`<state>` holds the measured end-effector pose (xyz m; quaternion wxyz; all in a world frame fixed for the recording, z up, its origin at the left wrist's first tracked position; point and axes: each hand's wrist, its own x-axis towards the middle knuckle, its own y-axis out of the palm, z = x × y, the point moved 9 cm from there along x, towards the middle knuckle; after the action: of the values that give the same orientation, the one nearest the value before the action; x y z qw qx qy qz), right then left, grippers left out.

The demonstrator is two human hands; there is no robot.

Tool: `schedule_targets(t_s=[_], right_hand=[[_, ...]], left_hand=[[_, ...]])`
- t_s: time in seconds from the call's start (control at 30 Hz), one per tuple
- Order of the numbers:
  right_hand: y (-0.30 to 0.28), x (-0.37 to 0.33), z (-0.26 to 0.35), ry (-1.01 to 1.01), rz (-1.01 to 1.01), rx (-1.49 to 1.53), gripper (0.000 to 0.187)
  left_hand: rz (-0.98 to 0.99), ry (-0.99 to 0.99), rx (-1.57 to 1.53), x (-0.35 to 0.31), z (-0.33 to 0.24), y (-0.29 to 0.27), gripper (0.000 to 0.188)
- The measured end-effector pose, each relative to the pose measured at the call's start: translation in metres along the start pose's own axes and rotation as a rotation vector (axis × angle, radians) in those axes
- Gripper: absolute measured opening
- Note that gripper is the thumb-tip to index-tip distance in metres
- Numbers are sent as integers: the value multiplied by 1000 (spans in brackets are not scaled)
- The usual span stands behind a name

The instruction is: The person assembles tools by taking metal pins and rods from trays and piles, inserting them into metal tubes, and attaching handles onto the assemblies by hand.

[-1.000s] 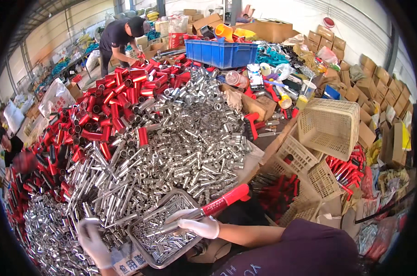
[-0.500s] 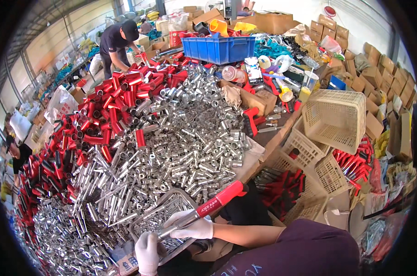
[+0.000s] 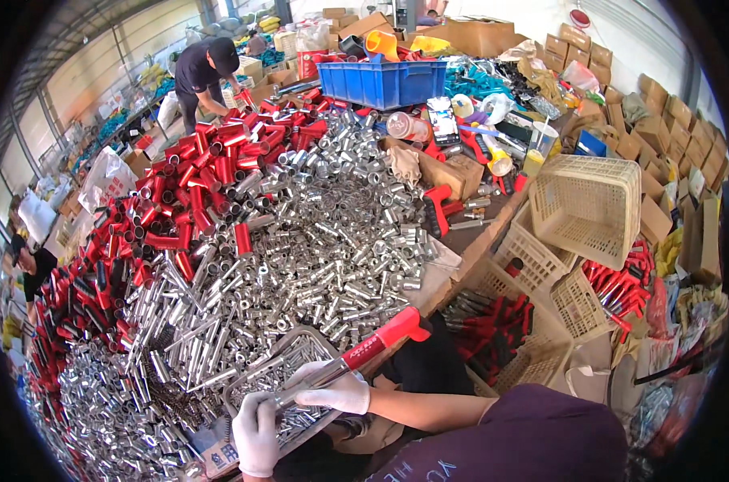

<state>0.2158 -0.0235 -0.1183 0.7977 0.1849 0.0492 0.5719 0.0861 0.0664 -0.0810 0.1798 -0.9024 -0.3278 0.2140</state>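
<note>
A long tool with a red pistol-like grip and a silver metal barrel (image 3: 374, 350) slants across the front, its red end up and to the right. My right hand (image 3: 336, 392), in a white glove, is closed round the silver barrel from below. At the lower left end of the barrel, my left hand (image 3: 256, 434), also gloved, has its fingers bent against the metal. What its fingertips pinch is hidden. Under the tool lies a metal tray (image 3: 304, 331) holding small silver pins and fittings.
Silver rods, springs and fittings (image 3: 316, 249) heap over the table, with red tubes (image 3: 212, 173) behind. A blue crate (image 3: 380, 84) stands at the back. Beige baskets (image 3: 585, 209) with red-gripped tools are at right. Another person (image 3: 208, 72) works at far left.
The tool has shifted slightly, its red end rolling and rising a little to the left. My left hand has moved up slightly along the lower end, its fingers repositioned.
</note>
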Motion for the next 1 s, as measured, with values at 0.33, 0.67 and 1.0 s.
schedule_targets(t_s=[0.33, 0.67, 1.0], right_hand=[[-3, -1, -7, 96, -69, 246, 27], [-7, -1, -14, 112, -94, 117, 27], [-8, -2, -13, 112, -141, 209, 23]], left_hand=[[-302, 612, 182, -27, -76, -8, 41], [-38, 34, -121, 0, -24, -3, 48], [-130, 390, -49, -14, -40, -1, 50]])
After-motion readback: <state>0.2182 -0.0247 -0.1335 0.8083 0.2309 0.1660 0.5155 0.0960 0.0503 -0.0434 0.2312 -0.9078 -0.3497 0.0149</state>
